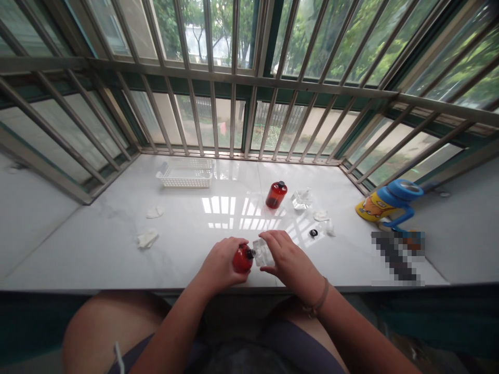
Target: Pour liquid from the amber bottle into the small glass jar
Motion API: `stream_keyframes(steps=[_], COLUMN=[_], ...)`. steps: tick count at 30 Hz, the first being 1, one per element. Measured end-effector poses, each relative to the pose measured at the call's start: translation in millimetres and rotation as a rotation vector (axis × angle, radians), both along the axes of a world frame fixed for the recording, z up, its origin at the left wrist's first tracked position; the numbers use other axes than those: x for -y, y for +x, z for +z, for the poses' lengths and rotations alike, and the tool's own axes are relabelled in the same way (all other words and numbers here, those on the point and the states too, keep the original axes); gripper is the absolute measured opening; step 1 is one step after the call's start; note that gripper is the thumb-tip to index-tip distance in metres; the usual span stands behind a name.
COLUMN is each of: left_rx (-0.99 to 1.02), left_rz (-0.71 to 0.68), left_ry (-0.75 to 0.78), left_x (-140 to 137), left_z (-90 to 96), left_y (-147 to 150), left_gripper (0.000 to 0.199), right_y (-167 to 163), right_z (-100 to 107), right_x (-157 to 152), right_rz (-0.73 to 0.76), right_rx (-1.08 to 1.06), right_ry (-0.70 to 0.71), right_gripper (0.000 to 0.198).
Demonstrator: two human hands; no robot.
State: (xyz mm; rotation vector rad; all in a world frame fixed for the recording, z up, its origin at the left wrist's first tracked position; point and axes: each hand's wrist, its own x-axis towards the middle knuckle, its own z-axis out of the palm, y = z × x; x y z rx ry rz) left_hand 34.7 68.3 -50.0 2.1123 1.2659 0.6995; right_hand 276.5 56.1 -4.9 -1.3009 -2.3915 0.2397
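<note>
My left hand [225,259] is wrapped round a red bottle [242,259] near the front edge of the white counter. The bottle's dark neck points right. My right hand [286,257] grips a small clear bottle [263,252], tilted so that its mouth meets the neck of the red one. Whether liquid passes between them is too small to tell. Beyond my hands stands a second red bottle [276,195] with a black cap. A clear square container [301,199] is to its right. A small black cap [313,233] lies on the counter to the right of my right hand.
A white perforated basket [185,174] stands at the back left. Crumpled tissues [147,239] lie at the left, more white scraps [322,215] at the right. A yellow and blue water bottle [384,201] stands at the far right by a blurred dark object [395,257]. Window bars [245,83] close off the back.
</note>
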Motion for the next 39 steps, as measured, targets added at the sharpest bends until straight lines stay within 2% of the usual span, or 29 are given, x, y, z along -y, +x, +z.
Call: stream_keyframes(steps=[21, 39], left_rx=[0.015, 0.03], left_rz=[0.002, 0.003], left_ry=[0.013, 0.013], left_x=[-0.7, -1.2], left_z=[0.4, -0.5], left_y=[-1.1, -2.0], left_gripper=[0.068, 0.068], right_y=[-2.4, -2.1], right_z=[3.9, 5.4], right_x=[-0.5, -1.4], right_rz=[0.013, -0.01], right_rx=[-0.004, 0.097], right_ry=[0.043, 0.077], right_gripper=[0.094, 0.089])
